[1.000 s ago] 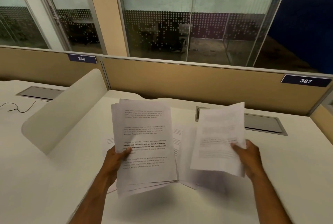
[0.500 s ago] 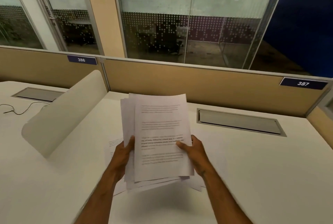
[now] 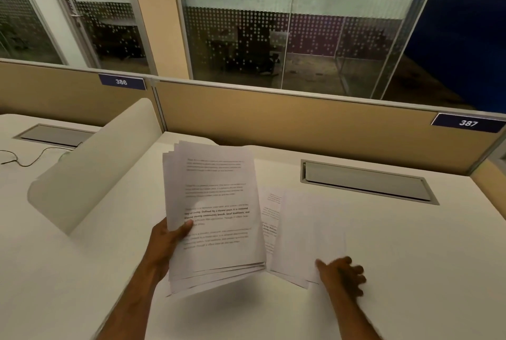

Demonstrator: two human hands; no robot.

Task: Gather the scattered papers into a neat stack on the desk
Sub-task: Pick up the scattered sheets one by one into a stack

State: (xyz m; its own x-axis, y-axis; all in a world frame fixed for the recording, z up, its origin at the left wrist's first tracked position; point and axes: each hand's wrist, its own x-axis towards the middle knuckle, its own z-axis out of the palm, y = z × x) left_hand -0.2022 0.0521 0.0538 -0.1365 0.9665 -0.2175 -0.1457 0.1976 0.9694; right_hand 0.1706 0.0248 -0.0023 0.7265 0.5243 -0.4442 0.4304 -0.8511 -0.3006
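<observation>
My left hand grips a loose stack of printed papers by its left edge and holds it tilted above the white desk. The sheets fan out slightly at the bottom. To the right, a few loose papers lie flat on the desk, the top one blank side up with a printed sheet showing under its left edge. My right hand rests at the near right corner of those loose papers, fingers spread and blurred; whether it pinches a sheet is unclear.
A curved white divider stands on the left between two desks. A grey cable hatch is set into the desk at the back right. A tan partition with labels 386 and 387 closes the back. A thin cable lies far left.
My right hand has let go of the stack and moved right and down to the loose papers on the desk. The stack stays in my left hand alone.
</observation>
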